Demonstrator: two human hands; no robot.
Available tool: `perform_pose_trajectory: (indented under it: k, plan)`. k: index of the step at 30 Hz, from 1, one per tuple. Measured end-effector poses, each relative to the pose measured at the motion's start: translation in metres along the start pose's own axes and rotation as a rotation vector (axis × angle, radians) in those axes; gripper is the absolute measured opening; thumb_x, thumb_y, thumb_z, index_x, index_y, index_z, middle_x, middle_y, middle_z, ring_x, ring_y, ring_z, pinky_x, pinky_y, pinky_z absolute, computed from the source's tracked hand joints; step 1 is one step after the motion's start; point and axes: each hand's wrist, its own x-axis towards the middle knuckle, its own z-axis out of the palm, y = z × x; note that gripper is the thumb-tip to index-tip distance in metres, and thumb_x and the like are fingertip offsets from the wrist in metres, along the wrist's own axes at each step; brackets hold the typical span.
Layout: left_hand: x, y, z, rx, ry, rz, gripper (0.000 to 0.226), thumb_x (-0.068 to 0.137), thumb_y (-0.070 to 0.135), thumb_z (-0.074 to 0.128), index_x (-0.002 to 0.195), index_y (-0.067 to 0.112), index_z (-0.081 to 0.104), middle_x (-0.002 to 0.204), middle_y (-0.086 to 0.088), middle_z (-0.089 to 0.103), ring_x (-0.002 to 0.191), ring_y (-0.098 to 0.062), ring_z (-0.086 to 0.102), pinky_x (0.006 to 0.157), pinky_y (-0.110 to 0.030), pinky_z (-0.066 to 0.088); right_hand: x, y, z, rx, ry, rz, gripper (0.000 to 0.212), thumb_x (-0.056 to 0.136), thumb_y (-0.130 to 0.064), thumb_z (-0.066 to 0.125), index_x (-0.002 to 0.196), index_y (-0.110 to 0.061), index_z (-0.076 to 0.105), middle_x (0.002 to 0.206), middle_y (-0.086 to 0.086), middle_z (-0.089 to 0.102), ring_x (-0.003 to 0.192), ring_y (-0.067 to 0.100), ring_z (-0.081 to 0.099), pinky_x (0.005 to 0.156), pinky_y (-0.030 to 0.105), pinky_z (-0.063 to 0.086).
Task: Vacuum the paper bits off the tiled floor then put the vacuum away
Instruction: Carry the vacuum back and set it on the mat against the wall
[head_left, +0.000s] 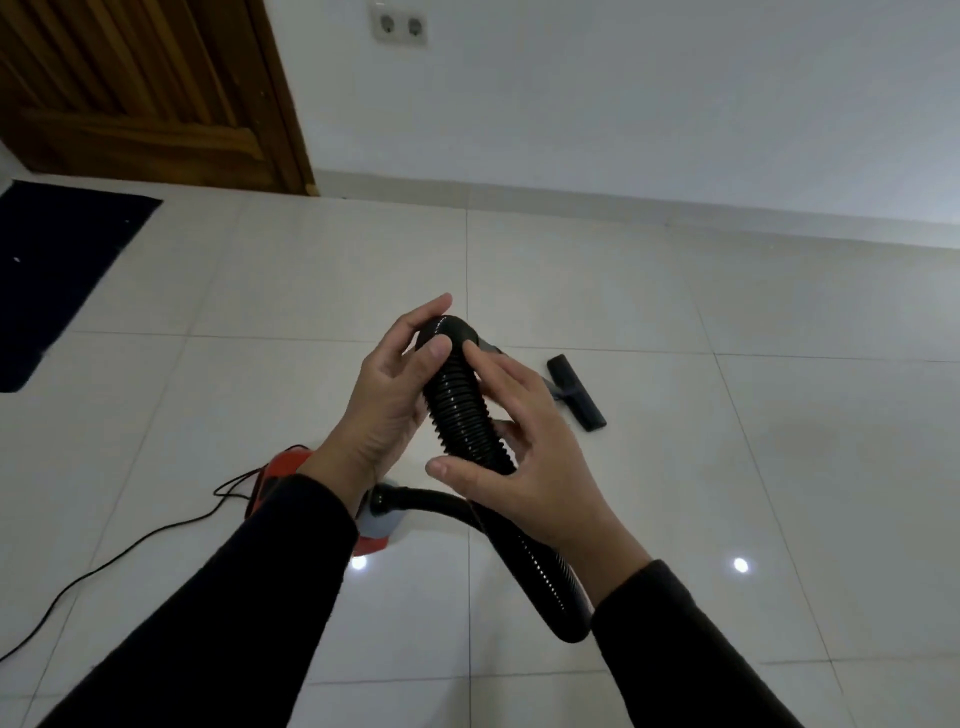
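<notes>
I hold the black ribbed vacuum hose upright in front of me with both hands. My left hand grips its smooth end cuff from the left. My right hand wraps the ribbed part lower down from the right. The hose loops down behind my right wrist to the red and grey vacuum body, mostly hidden by my left sleeve. A black floor nozzle on a short grey tube lies on the tiles beyond my hands, apart from the hose. No paper bits show on the tiled floor.
The black power cord trails from the vacuum to the lower left. A dark blue mat lies at the left edge before a wooden door. A double wall socket sits on the white wall.
</notes>
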Motion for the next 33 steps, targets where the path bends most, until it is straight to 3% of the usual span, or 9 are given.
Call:
perform_pose_trajectory:
  k: [7, 11, 14, 17, 20, 24, 27, 30, 33]
  plan:
    - [0.038, 0.015, -0.051, 0.239, -0.147, 0.199, 0.082, 0.057, 0.076, 0.063, 0.13, 0.045, 0.046, 0.136, -0.002, 0.052, 0.128, -0.016, 0.049, 0.105, -0.036, 0.041, 0.052, -0.014, 0.02, -0.011, 0.142, -0.07, 0.074, 0.076, -0.01, 0.077, 0.139, -0.031, 0.043, 0.112, -0.007, 0.069, 0.091, 0.007, 0.07, 0.075, 0.015, 0.052]
    - [0.065, 0.028, -0.07, 0.361, -0.211, 0.345, 0.075, 0.065, 0.066, 0.055, 0.134, 0.048, 0.032, 0.145, -0.006, 0.045, 0.13, -0.002, 0.044, 0.097, -0.011, 0.04, 0.083, -0.018, 0.02, 0.054, 0.163, -0.174, 0.072, 0.074, -0.009, 0.074, 0.137, -0.03, 0.046, 0.11, 0.002, 0.072, 0.093, 0.018, 0.072, 0.076, 0.022, 0.055]
    - [0.082, 0.038, -0.075, 0.405, -0.193, 0.477, 0.062, 0.077, 0.043, 0.049, 0.135, 0.043, 0.027, 0.142, 0.006, 0.044, 0.126, 0.007, 0.045, 0.092, -0.007, 0.039, 0.103, -0.024, 0.016, 0.087, 0.132, -0.263, 0.071, 0.075, -0.005, 0.072, 0.134, -0.033, 0.046, 0.105, 0.002, 0.074, 0.091, 0.018, 0.071, 0.079, 0.023, 0.054]
    - [0.096, 0.047, -0.081, 0.421, -0.174, 0.593, 0.058, 0.085, 0.035, 0.046, 0.138, 0.049, 0.026, 0.135, 0.023, 0.042, 0.121, 0.01, 0.047, 0.101, -0.02, 0.042, 0.12, -0.035, 0.008, 0.077, 0.064, -0.335, 0.071, 0.077, 0.0, 0.068, 0.136, -0.03, 0.044, 0.1, 0.004, 0.075, 0.089, 0.018, 0.071, 0.079, 0.025, 0.054]
    - [0.104, 0.06, -0.085, 0.43, -0.161, 0.668, 0.054, 0.084, 0.051, 0.051, 0.132, 0.064, 0.028, 0.126, 0.027, 0.052, 0.119, -0.005, 0.055, 0.103, -0.043, 0.043, 0.132, -0.048, -0.002, 0.037, -0.002, -0.385, 0.069, 0.081, 0.001, 0.064, 0.14, -0.028, 0.041, 0.1, 0.011, 0.074, 0.091, 0.023, 0.072, 0.08, 0.025, 0.053]
    - [0.113, 0.077, -0.082, 0.453, -0.073, 0.751, 0.05, 0.085, 0.055, 0.055, 0.128, 0.067, 0.031, 0.123, 0.027, 0.054, 0.12, -0.009, 0.054, 0.101, -0.043, 0.046, 0.144, -0.066, -0.017, -0.147, -0.013, -0.481, 0.062, 0.086, -0.008, 0.065, 0.136, -0.039, 0.045, 0.108, 0.009, 0.072, 0.1, 0.028, 0.069, 0.087, 0.032, 0.056]
    - [0.123, 0.083, -0.077, 0.471, 0.026, 0.841, 0.05, 0.094, 0.032, 0.052, 0.13, 0.061, 0.032, 0.118, 0.013, 0.055, 0.111, -0.005, 0.054, 0.094, -0.023, 0.046, 0.153, -0.064, -0.02, -0.464, 0.158, -0.625, 0.052, 0.087, -0.018, 0.068, 0.132, -0.039, 0.054, 0.123, -0.012, 0.064, 0.113, 0.006, 0.06, 0.099, 0.023, 0.047]
    - [0.131, 0.087, -0.071, 0.54, 0.07, 0.936, 0.05, 0.096, 0.027, 0.05, 0.133, 0.056, 0.032, 0.116, 0.0, 0.056, 0.102, -0.003, 0.056, 0.084, -0.015, 0.045, 0.16, -0.045, -0.016, -0.884, 0.472, -0.81, 0.049, 0.084, -0.046, 0.062, 0.132, -0.038, 0.056, 0.137, -0.001, 0.052, 0.123, 0.017, 0.049, 0.101, 0.036, 0.041]
    - [0.137, 0.087, -0.072, 0.583, 0.089, 1.045, 0.047, 0.097, 0.027, 0.049, 0.135, 0.048, 0.033, 0.109, 0.007, 0.051, 0.092, 0.008, 0.054, 0.078, -0.011, 0.047, 0.166, -0.027, -0.014, -1.128, 0.683, -0.96, 0.06, 0.078, -0.06, 0.06, 0.132, -0.036, 0.057, 0.144, 0.007, 0.046, 0.129, 0.027, 0.045, 0.098, 0.043, 0.035]
